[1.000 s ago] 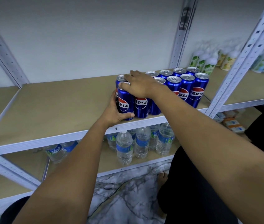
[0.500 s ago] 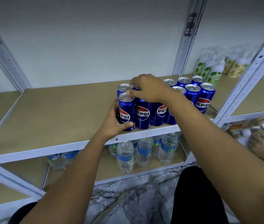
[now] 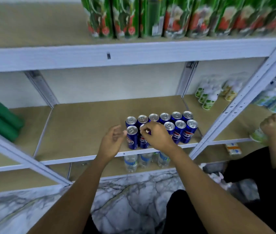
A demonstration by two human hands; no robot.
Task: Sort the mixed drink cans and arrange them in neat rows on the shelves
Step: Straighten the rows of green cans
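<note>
Blue Pepsi cans (image 3: 178,130) stand in two rows at the right end of the middle shelf (image 3: 83,129). My left hand (image 3: 112,142) hovers with relaxed, spread fingers just left of the leftmost front can (image 3: 132,138), not holding it. My right hand (image 3: 156,135) reaches over the front row, its curled fingertips pinching the top of the second front can (image 3: 143,141) and hiding the cans behind it. Green and red cans (image 3: 176,17) line the shelf above.
Water bottles (image 3: 130,163) stand on the lower shelf under the Pepsi cans. Green packs (image 3: 0,119) lie at the far left. A slanted white shelf post (image 3: 235,107) separates the right bay, where another person's hands (image 3: 272,127) handle white bottles (image 3: 206,100). Marble floor lies below.
My left hand let go of the leftmost front can and opened beside it. The view rose and pulled back, bringing the upper shelf of green cans into sight.
</note>
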